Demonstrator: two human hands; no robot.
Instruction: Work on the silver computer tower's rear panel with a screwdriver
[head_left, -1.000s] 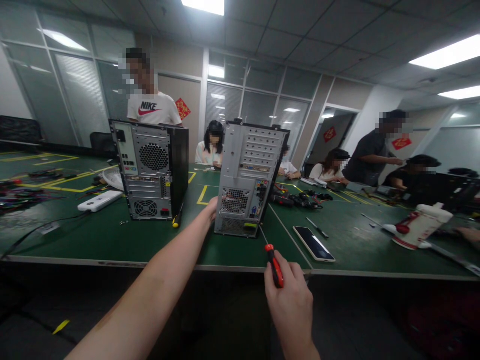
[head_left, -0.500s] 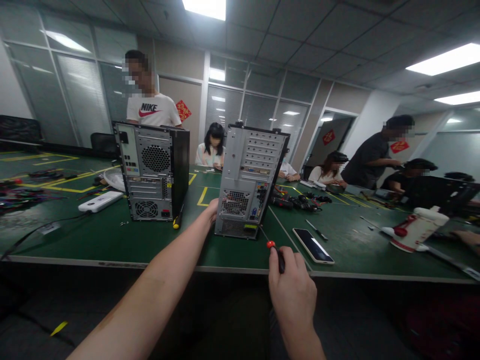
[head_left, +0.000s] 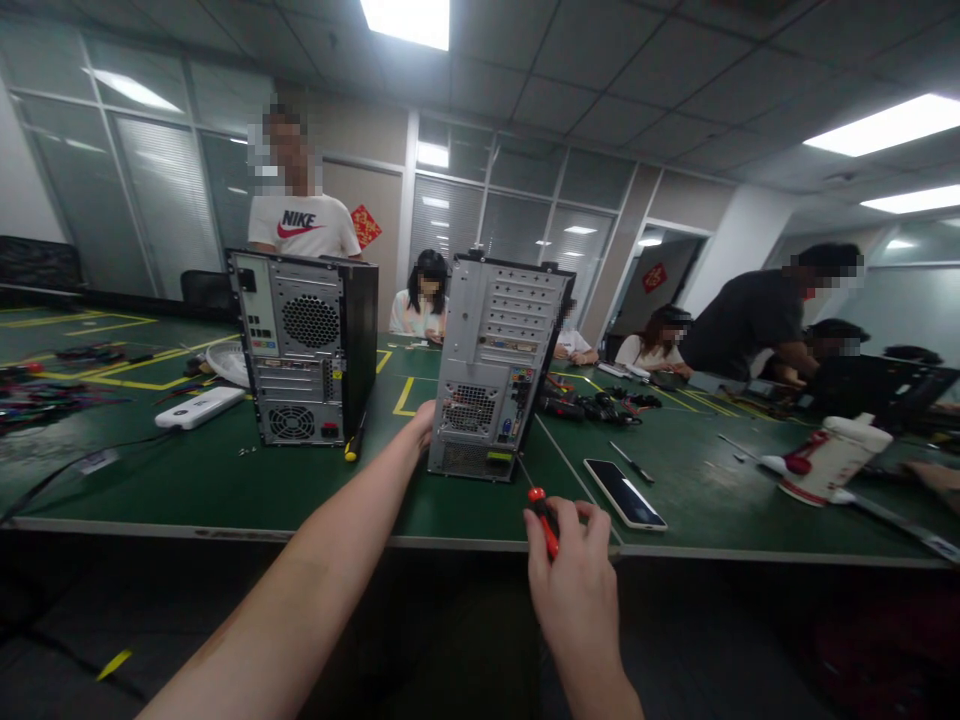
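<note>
A computer tower case [head_left: 471, 350] stands upright on the green table, its rear panel with ports and grilles facing me. My left hand [head_left: 425, 424] is against the case's left side, low down; its fingers are hidden behind the case. In my right hand [head_left: 576, 575], held at the table's front edge, is a screwdriver [head_left: 536, 496] with a red and black handle. Its thin shaft points up toward the case's lower right corner; whether the tip touches cannot be made out.
Left of it stands a second computer tower [head_left: 311, 320], with a yellow-black screwdriver [head_left: 352, 447] beside it. A phone [head_left: 624, 494], a cup [head_left: 832, 465], a white power strip [head_left: 200, 407] and cable bundles [head_left: 600, 400] lie around. Several people sit or stand across the table.
My right hand has turned on the screwdriver's handle, its fingers now straighter and more of the red handle showing. The left hand stays at the case. A person at right has leaned further down.
</note>
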